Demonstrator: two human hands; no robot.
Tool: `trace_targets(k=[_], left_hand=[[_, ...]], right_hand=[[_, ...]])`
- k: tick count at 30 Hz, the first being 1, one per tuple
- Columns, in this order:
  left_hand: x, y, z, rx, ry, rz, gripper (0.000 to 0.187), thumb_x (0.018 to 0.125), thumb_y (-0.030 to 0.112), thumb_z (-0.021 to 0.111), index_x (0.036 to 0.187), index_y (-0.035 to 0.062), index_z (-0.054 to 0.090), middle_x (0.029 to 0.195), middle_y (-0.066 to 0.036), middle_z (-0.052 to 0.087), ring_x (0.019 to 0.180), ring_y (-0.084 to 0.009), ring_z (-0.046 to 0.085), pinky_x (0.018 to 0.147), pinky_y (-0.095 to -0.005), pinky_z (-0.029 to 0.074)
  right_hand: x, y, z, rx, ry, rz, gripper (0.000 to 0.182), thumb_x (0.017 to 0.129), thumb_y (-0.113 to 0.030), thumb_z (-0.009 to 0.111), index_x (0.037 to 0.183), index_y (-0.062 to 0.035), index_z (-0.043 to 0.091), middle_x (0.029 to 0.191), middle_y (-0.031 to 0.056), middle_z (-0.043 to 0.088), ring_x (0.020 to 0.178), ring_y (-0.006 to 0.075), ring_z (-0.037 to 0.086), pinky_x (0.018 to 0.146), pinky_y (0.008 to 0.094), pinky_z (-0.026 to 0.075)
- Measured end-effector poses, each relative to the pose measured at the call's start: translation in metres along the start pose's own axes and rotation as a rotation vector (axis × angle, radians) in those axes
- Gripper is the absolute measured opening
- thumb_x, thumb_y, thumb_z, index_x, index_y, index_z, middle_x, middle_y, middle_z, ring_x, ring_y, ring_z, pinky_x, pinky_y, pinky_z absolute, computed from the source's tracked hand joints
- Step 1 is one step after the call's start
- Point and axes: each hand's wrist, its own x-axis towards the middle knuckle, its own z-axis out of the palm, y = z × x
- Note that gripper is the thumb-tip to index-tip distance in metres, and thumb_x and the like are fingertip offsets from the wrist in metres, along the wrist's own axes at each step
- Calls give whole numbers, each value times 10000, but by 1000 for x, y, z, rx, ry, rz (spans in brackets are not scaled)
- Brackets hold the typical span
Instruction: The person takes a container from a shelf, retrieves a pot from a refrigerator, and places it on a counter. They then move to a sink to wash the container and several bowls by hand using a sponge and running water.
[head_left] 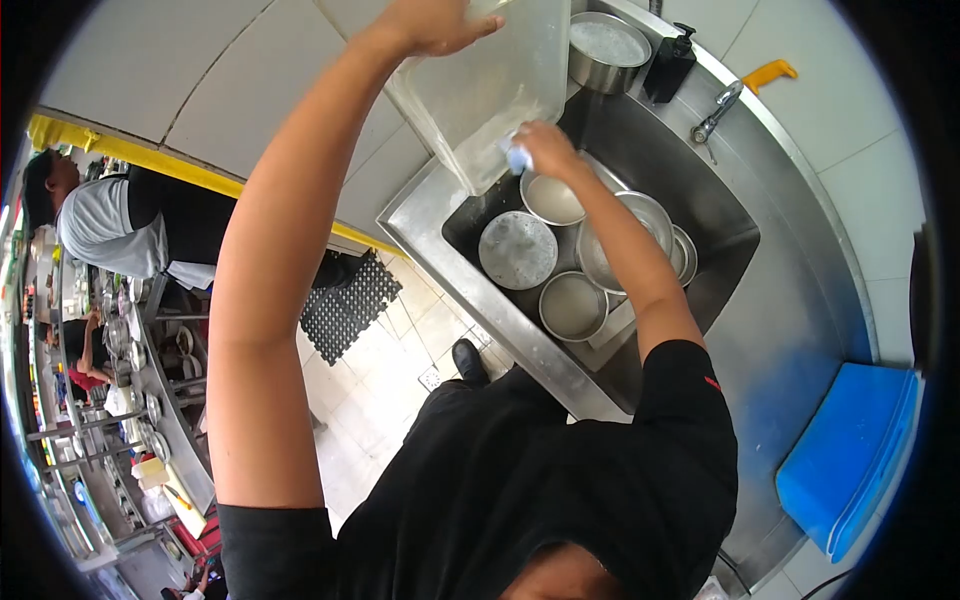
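Observation:
A large clear plastic container [490,80] is held up on its side over the left part of the sink. My left hand [440,25] grips it near its upper edge, the thumb lying across it and the other fingers partly out of view. In my right hand [548,150] is a pale bluish-white cloth [517,156], blurred, at the container's lower right side. Below it, the steel sink [725,235] holds several round metal pans, among them a foamy one [518,250] and one with cloudy water [574,306].
A steel pot [606,75] of suds and a black pump bottle [672,65] stand behind the sink, near the tap [715,110]. A blue plastic bin [850,455] rests at right. Two people and loaded shelves [150,390] are at left, with a black floor mat [350,305].

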Motion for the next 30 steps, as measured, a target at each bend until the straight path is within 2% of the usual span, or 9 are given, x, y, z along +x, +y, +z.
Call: trace_targets(k=[2, 4, 5, 7, 10, 15, 23, 28, 30], left_hand=[[2, -2, 6, -14, 15, 21, 698, 842, 569, 431, 869, -98, 633, 902, -304, 617, 901, -429, 595, 826, -464, 463], [5, -3, 11, 4, 56, 2, 704, 839, 577, 439, 860, -99, 634, 895, -304, 617, 894, -431, 593, 825, -469, 460], [5, -3, 10, -1, 57, 9, 704, 839, 577, 439, 860, -99, 634, 895, -304, 617, 894, -431, 593, 825, -469, 460], [1, 0, 4, -11, 54, 37, 550, 833, 450, 485, 837, -81, 630, 865, -301, 616, 851, -432, 600, 799, -472, 470], [-3, -3, 5, -38, 59, 21, 559, 834, 515, 503, 710, -27, 562, 712, -233, 594, 708, -391, 590, 661, -460, 455], [-10, 0, -2, -119, 9, -19, 668, 848, 611, 435, 742, -30, 591, 750, -237, 612, 758, -398, 599, 719, -463, 462], [-14, 0, 0, -123, 41, -27, 669, 843, 616, 432, 747, -28, 586, 798, -240, 616, 798, -400, 596, 728, -464, 456], [-35, -4, -16, -323, 36, -106, 615, 796, 575, 572, 863, -37, 568, 780, -203, 612, 744, -322, 604, 696, -406, 475], [-64, -4, -8, -399, 547, 96, 481, 774, 423, 694, 828, -11, 494, 730, -107, 505, 670, -204, 484, 655, -315, 438]], right_hand=[[3, 2, -21, -64, -94, 159, 296, 702, -165, 691, 987, -91, 653, 1043, 110, 611, 1012, 313, 552, 867, 394, 448], [9, -18, -39, 504, 110, 567, 383, 693, -287, 738, 1000, -76, 649, 1027, 117, 624, 1004, 321, 562, 867, 403, 451], [15, -19, -25, 738, 91, 580, 516, 667, -394, 765, 1027, -50, 628, 1046, 160, 611, 1004, 342, 559, 877, 418, 446], [30, -32, 23, 476, 249, 409, 507, 678, -355, 757, 1049, -41, 615, 999, 178, 631, 906, 311, 614, 807, 380, 476], [29, -77, 53, 239, 343, 362, 647, 710, -320, 714, 1220, 13, 495, 1276, 201, 455, 1218, 348, 402, 1020, 424, 318], [23, -62, 44, -18, 132, 300, 610, 688, -218, 665, 1246, -36, 498, 1365, 144, 379, 1302, 312, 302, 1050, 429, 247], [49, 1, 27, -179, 242, 531, 347, 747, -188, 583, 1070, -62, 596, 1173, 119, 498, 1108, 288, 446, 923, 416, 353], [52, 8, 31, -213, 264, 596, 249, 748, -134, 572, 987, -75, 609, 1053, 120, 533, 1027, 301, 492, 870, 416, 399], [50, 7, 29, -144, 301, 576, 273, 738, -118, 580, 1006, -69, 600, 1068, 132, 526, 1032, 311, 487, 866, 429, 402]])
